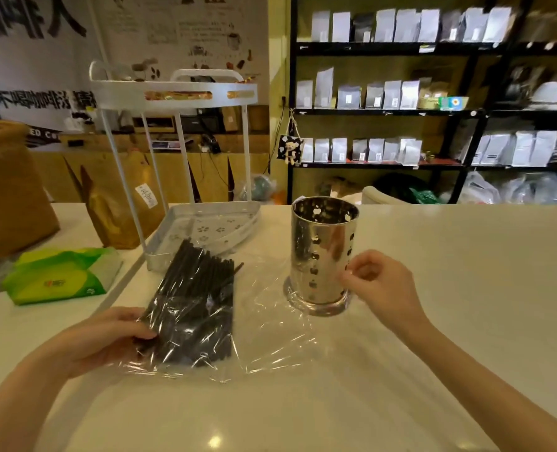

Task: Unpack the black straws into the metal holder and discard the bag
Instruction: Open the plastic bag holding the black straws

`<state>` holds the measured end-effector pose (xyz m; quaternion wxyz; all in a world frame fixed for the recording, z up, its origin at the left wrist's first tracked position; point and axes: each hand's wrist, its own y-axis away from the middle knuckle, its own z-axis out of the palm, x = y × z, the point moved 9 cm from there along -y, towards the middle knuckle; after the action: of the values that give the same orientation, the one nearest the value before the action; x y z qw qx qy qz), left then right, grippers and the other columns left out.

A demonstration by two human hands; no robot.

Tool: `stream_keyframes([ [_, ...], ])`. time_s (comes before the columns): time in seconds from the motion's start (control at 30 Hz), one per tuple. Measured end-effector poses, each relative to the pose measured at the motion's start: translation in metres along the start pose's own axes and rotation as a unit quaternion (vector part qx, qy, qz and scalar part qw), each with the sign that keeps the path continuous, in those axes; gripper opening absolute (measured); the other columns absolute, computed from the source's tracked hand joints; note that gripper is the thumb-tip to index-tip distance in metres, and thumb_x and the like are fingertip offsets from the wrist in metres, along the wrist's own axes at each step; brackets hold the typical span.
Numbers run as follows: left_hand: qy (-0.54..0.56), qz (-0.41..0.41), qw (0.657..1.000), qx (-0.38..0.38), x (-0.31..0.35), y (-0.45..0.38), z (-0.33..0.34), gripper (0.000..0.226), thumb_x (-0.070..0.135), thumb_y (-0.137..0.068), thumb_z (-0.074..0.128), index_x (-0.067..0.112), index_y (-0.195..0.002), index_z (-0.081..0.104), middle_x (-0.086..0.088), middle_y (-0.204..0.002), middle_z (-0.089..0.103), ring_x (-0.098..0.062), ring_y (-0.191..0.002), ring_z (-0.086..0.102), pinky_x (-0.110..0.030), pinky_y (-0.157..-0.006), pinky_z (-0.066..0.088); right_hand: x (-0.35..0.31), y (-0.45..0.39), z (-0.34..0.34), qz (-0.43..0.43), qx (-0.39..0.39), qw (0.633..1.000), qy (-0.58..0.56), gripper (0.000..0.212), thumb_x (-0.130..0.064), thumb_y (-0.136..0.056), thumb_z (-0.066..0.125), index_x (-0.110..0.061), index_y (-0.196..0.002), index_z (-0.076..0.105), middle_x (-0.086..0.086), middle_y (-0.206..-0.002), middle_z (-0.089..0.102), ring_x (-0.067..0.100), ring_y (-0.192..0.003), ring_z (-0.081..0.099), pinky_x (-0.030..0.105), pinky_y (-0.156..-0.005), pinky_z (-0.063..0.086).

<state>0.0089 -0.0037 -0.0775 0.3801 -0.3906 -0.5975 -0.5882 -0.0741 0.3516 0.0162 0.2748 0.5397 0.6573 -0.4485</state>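
Coffee shop: shelves of sealed pouches, white counter.

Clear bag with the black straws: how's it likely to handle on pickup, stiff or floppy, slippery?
Likely floppy: the clear bag lies wrinkled and spread flat on the counter. Probably slippery, given the glossy glare on the film. The black straws stick out of its open far end, so tilting it may spill them. The left hand grips the near end.
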Motion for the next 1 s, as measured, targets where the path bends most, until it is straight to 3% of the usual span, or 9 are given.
stream_keyframes([
  [0.1,-0.034,-0.007,0.999,0.027,-0.003,-0.003,-0.003,0.05,0.005,-0.057,0.078,-0.006,-0.103,0.061,-0.03,-0.098,0.067,-0.028,-0.071,0.065,-0.027,-0.046,0.054,-0.001,-0.012,-0.015,-0.004,0.06,0.998,-0.002,0.065,-0.031,-0.064,0.082,-0.017,-0.117,0.045,0.001,-0.102,0.056,0.015,-0.09,0.054,0.02,-0.072,0.046],
  [0.17,-0.02,-0.001,0.999,0.044,-0.002,-0.004,-0.003,0.045,0.012,-0.062,0.07,-0.003,-0.103,0.061,-0.025,-0.093,0.07,-0.028,-0.071,0.066,-0.03,-0.049,0.055,0.002,-0.024,-0.004,0.017,0.012,1.0,-0.015,0.099,-0.035,-0.058,0.084,-0.02,-0.138,0.027,0.004,-0.132,0.045,0.02,-0.117,0.046,0.031,-0.093,0.044],
  [0.27,-0.022,0.003,0.998,0.052,-0.003,-0.009,-0.001,0.049,0.015,-0.06,0.07,0.001,-0.107,0.061,-0.026,-0.103,0.068,-0.038,-0.092,0.064,-0.042,-0.074,0.053,0.006,-0.035,0.024,0.027,-0.071,0.995,-0.056,0.12,-0.032,-0.057,0.085,-0.024,-0.146,0.006,0.004,-0.152,0.025,0.024,-0.137,0.031,0.038,-0.106,0.033],
  [0.43,-0.015,0.01,0.999,0.046,0.0,-0.015,0.005,0.051,0.008,-0.06,0.071,0.0,-0.109,0.059,-0.032,-0.105,0.065,-0.039,-0.09,0.061,-0.035,-0.061,0.056,0.009,-0.042,0.035,0.01,-0.038,0.995,-0.093,0.097,-0.03,-0.059,0.085,-0.023,-0.137,0.027,-0.008,-0.123,0.048,0.016,-0.118,0.047,0.023,-0.089,0.044],
  [0.6,-0.027,0.046,0.998,0.036,0.008,-0.023,0.022,0.045,0.005,-0.064,0.069,0.006,-0.108,0.061,-0.022,-0.1,0.071,-0.043,-0.096,0.064,-0.042,-0.077,0.055,0.011,-0.044,0.005,-0.001,0.013,0.998,-0.068,0.071,-0.026,-0.06,0.085,-0.031,-0.114,0.039,-0.026,-0.085,0.048,-0.002,-0.081,0.051,0.007,-0.067,0.039],
  [0.67,-0.023,0.048,0.998,0.029,0.011,-0.028,0.033,0.039,-0.001,-0.068,0.066,0.003,-0.106,0.061,-0.022,-0.094,0.072,-0.036,-0.082,0.069,-0.036,-0.066,0.06,0.019,-0.046,-0.018,-0.005,0.035,0.998,-0.06,0.065,-0.022,-0.062,0.084,-0.032,-0.106,0.038,-0.026,-0.078,0.049,-0.007,-0.075,0.05,0.006,-0.061,0.039],
  [0.8,-0.043,0.04,0.998,0.004,0.017,-0.043,0.059,0.038,0.0,-0.073,0.065,0.007,-0.109,0.061,-0.021,-0.098,0.072,-0.034,-0.083,0.07,-0.032,-0.057,0.059,0.041,-0.05,-0.05,0.018,0.057,0.998,-0.028,0.072,-0.028,-0.06,0.084,-0.02,-0.119,0.044,-0.014,-0.1,0.057,0.006,-0.092,0.053,0.02,-0.079,0.044],
  [0.9,-0.05,0.037,0.998,0.003,0.02,-0.055,0.074,0.036,0.0,-0.074,0.065,0.008,-0.109,0.061,-0.021,-0.098,0.072,-0.04,-0.093,0.067,-0.035,-0.063,0.059,0.055,-0.05,-0.062,0.041,0.06,0.997,-0.019,0.086,-0.033,-0.059,0.083,-0.016,-0.131,0.04,0.0,-0.127,0.054,0.019,-0.11,0.053,0.029,-0.085,0.048],
  [1.0,-0.054,0.03,0.998,0.017,0.021,-0.062,0.082,0.038,0.003,-0.069,0.069,0.004,-0.107,0.061,-0.023,-0.096,0.072,-0.043,-0.093,0.066,-0.035,-0.063,0.058,0.057,-0.052,-0.066,0.046,0.048,0.998,-0.017,0.087,-0.031,-0.062,0.082,-0.016,-0.135,0.036,0.003,-0.134,0.051,0.021,-0.118,0.05,0.029,-0.088,0.045],
])
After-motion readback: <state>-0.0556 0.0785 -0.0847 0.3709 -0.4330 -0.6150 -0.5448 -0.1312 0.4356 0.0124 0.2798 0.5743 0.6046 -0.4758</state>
